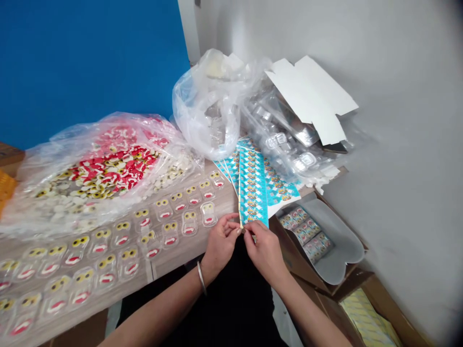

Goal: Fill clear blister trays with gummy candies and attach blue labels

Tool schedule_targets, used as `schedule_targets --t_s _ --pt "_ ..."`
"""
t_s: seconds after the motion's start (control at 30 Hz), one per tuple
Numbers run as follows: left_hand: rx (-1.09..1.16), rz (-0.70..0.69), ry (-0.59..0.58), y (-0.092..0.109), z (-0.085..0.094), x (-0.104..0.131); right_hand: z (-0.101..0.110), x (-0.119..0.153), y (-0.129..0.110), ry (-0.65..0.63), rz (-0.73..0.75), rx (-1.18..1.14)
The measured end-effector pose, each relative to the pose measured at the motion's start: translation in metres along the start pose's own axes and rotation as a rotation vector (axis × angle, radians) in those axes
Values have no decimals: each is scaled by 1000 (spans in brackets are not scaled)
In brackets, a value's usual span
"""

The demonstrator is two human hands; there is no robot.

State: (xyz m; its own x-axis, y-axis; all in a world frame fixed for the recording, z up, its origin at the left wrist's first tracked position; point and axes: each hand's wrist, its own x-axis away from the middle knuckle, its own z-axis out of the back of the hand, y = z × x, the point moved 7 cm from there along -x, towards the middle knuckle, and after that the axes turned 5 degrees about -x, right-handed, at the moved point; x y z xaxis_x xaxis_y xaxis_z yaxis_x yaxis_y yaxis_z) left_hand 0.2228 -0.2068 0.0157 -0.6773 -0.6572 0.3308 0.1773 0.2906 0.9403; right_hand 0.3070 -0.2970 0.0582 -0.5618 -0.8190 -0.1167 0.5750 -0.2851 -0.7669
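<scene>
Left hand and right hand close together, fingertips pinched on the near left corner of a printed sheet, long and narrow, light blue with repeating white diamonds and small yellow-brown figures, pale yellow along its left edge, too small to read. Sheet lies at the near edge of the table, over more blue sheets, near end by the fingers. Farther out: clear blister shells with yellow eyes and red-white mouths in rows left, bag of loose pieces behind, open carton right.
</scene>
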Motion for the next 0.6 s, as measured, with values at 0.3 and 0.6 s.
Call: schedule_targets --t_s 0.3,0.6 --pt "-30 29 18 -15 -1 -5 -4 1 58 169 -390 -571" --pt "-1115 -666 -185 23 -29 15 -2 -4 94 253 -671 -1125"
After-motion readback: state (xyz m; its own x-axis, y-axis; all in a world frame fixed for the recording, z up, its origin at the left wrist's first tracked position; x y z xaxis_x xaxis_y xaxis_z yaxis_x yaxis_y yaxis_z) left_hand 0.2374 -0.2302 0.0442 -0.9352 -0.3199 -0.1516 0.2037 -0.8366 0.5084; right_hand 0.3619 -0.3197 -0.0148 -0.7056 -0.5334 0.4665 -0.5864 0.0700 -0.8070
